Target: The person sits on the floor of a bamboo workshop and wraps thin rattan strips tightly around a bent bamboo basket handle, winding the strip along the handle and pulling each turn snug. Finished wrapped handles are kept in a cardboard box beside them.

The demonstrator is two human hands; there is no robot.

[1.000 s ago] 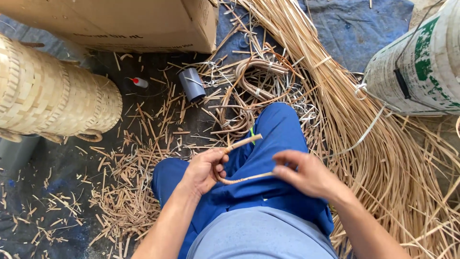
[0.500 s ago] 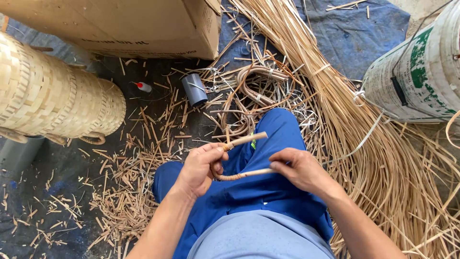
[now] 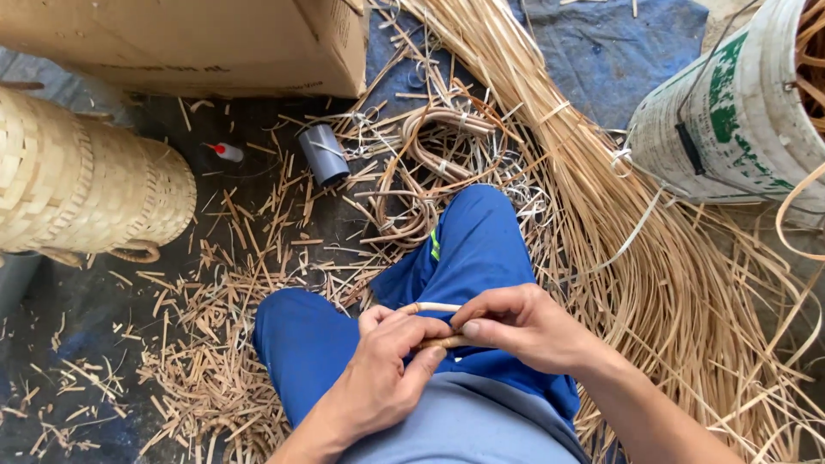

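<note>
Single head camera, looking steeply down, close over lap and hands, floor beyond; no second view.

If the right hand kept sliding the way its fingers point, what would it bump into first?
The right hand points leftward across the lap, and its fingertips already meet the left hand around the bent cane piece. So it would likely press into the left hand's fingers first, though depth is hard to judge.

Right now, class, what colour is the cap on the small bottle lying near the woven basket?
Red, on a whitish small bottle; the head view shows it.
</note>
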